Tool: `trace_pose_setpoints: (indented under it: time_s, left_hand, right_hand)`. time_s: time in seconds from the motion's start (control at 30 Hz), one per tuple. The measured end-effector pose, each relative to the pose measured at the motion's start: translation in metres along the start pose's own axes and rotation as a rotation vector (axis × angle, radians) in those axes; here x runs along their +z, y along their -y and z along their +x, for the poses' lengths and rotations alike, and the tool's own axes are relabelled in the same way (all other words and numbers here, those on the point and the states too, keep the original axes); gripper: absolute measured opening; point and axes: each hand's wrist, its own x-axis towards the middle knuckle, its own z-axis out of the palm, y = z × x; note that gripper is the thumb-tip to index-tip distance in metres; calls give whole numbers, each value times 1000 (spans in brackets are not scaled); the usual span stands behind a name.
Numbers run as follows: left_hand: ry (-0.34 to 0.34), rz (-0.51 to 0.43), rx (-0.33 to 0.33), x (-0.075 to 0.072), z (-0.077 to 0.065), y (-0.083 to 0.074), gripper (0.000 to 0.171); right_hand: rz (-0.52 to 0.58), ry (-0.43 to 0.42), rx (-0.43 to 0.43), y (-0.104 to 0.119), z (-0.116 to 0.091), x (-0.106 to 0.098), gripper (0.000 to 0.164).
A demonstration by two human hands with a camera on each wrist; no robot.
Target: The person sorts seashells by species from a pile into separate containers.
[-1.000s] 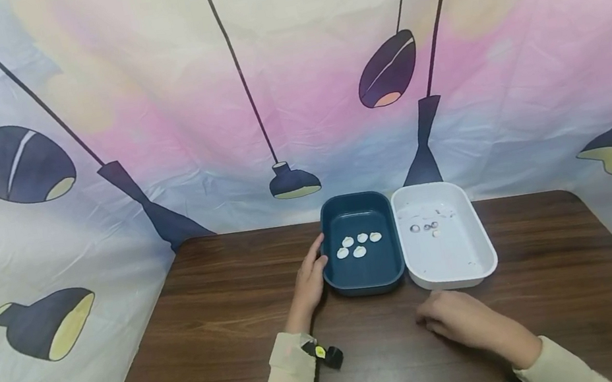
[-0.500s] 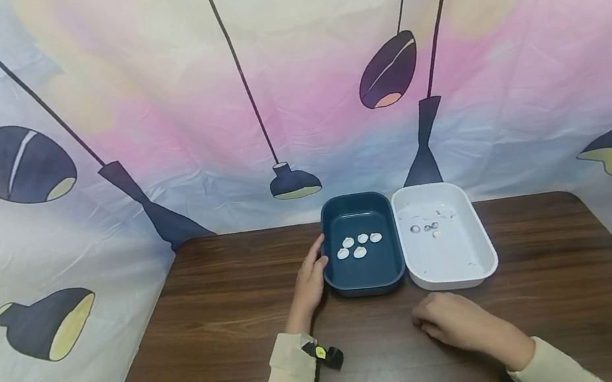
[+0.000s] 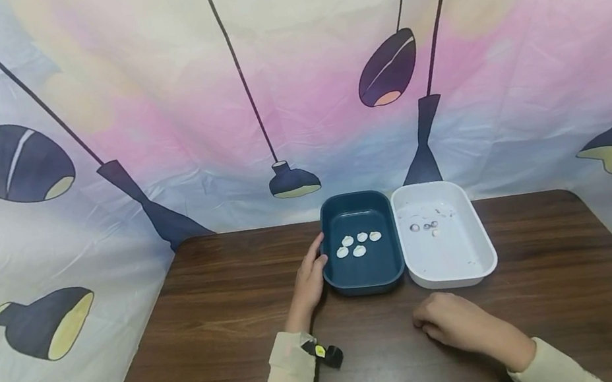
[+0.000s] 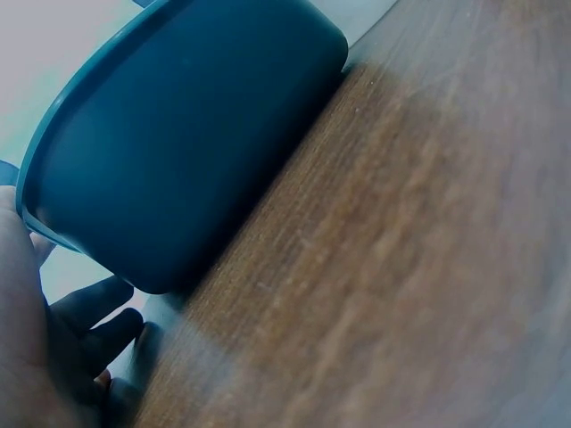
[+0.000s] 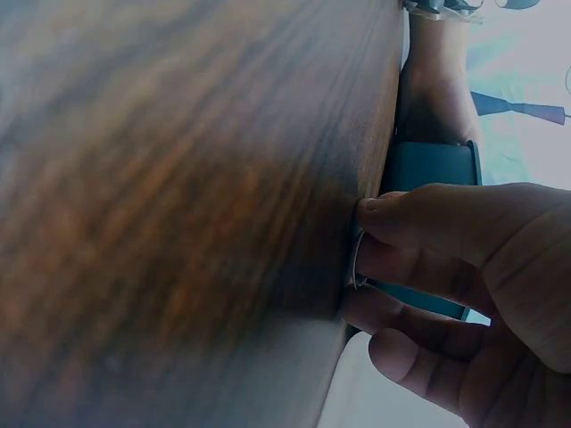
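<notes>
In the head view, the left hand rests against the left side of a dark teal dish, its fingers extended along the wall. Several small white shells lie inside that dish. Below the neighbouring white dish, the right hand is at the tabletop with its fingers curled. The right wrist view reveals the thin pale rim of a small shell between the thumb and fingers; most of it is hidden. Several tiny spiral-looking shells lie in the white dish.
Both dishes stand side by side at the back of a brown wooden table. Behind them hangs a pastel cloth printed with dark lamps. A small black camera is strapped to the left wrist.
The right hand has shifted slightly left along the table and now stays low there. The left hand, both dishes and the shells in them have kept their places.
</notes>
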Motion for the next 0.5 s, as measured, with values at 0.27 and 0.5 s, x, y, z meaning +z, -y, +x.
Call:
trace_pose_setpoints:
  time_s: [0.27, 0.5]
  left_hand:
    - [5, -8, -3, -1, -2, 0, 54]
    - [-1, -8, -19, 0, -2, -1, 54]
  right_hand:
    - [-11, -31, -25, 0, 0, -4, 17]
    - [-25, -66, -39, 1, 0, -13, 18]
